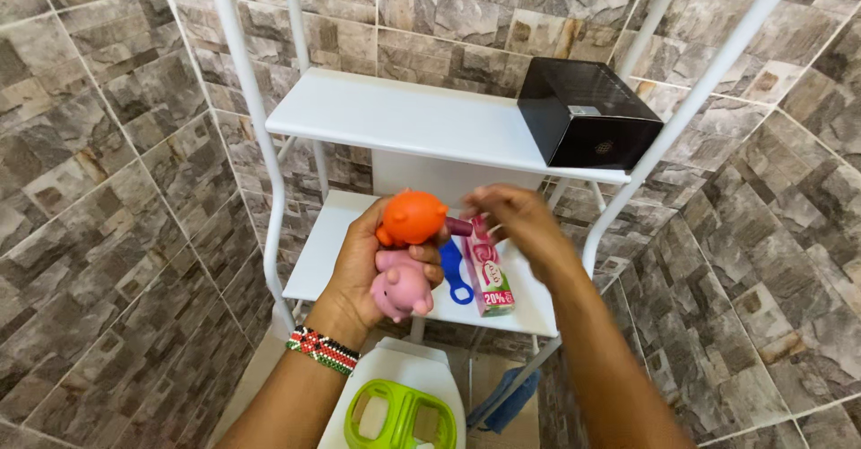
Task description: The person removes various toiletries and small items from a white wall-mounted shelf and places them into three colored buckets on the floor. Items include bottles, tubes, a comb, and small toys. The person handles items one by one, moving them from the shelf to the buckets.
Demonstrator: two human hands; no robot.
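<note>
Fingers (pixel 429 274) of my left hand (pixel 363 274) grip an orange rubber animal toy (pixel 413 217) and a pink one (pixel 401 292); right fingers (pixel 480 200) pinch a small maroon piece (pixel 459 226).

1. We have a single view, taken from the person's head.
2. It faces forward and down toward a white shelf rack (pixel 421 122) set against a tiled wall (pixel 108 144).
3. It sits close (forearms enter from the bottom edge), with the lower shelf at frame centre.
</note>
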